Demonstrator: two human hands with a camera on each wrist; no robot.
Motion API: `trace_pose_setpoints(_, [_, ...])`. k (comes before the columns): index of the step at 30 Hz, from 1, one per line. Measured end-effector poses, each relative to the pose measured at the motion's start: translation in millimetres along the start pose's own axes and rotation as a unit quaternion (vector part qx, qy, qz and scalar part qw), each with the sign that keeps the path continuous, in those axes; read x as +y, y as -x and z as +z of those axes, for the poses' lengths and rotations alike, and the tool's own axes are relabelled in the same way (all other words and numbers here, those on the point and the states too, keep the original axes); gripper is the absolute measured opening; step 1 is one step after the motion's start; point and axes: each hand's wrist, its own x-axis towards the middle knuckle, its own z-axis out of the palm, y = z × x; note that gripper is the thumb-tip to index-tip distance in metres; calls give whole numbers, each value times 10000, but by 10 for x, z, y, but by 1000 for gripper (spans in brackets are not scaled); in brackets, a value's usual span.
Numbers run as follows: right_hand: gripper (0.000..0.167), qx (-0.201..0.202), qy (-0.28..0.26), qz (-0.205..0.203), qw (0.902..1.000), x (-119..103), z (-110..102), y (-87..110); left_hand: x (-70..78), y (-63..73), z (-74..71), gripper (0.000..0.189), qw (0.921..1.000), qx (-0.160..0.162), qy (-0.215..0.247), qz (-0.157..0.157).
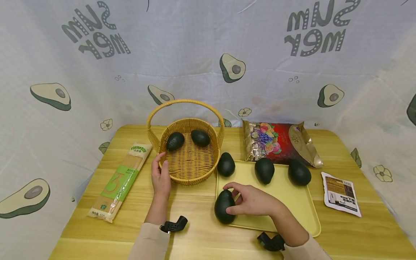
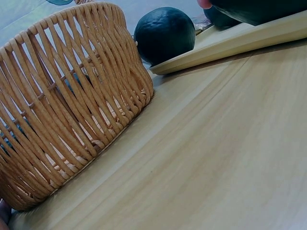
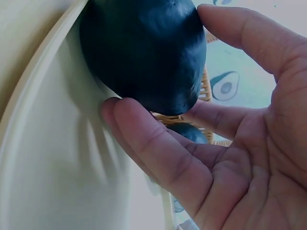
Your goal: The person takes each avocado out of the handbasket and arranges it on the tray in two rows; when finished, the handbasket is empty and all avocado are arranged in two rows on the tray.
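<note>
Head view, left to right: long noodle pack (image 1: 120, 182) lies slantwise on the wooden tabletop (image 1: 195, 240), green label up. Next, left grip (image 1: 161, 180), a bare hand, thumb and fingers against the near-left side of the wicker basket (image 1: 186, 181). Can't tell if it's clasping the wall or just resting there; left wrist cam catches only a sliver of it at the lower left. Basket is upright, handle raised, two avocados (image 1: 175, 141) inside toward the far side. Another dark avocado (image 1: 226, 165) sits by the tray's far-left corner, near the basket; on or just off the rim, can't tell. In front of it, held avocado (image 1: 224, 207) is at the near-left corner of the yellow tray (image 1: 292, 207). Right grip (image 1: 251, 200) has it pinched, thumb one side, fingertips the other; right wrist cam agrees. Lifted or touching the tray, unclear. Two more avocados, middle one (image 1: 264, 170) and right one (image 1: 299, 172), along the tray's far edge. Red-gold candy bag (image 1: 282, 141) behind them. Far right: brown-and-white pouch (image 1: 341, 195), flat beside the tray.
</note>
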Motion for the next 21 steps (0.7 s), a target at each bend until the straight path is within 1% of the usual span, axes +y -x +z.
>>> trace_pose_setpoints(4, [67,-51,-30,-5,10000,4,-19,6,4,1,1,36,10000,-4,19,9])
trace_pose_setpoints(12, [72,-93,-164,129,9997,21,-52,9,13,1,5,36,10000,9,75,-2])
trace_pose_setpoints(21, [74,21,-186,189,9996,13,-86,38,22,3,4,36,10000,43,63,-20])
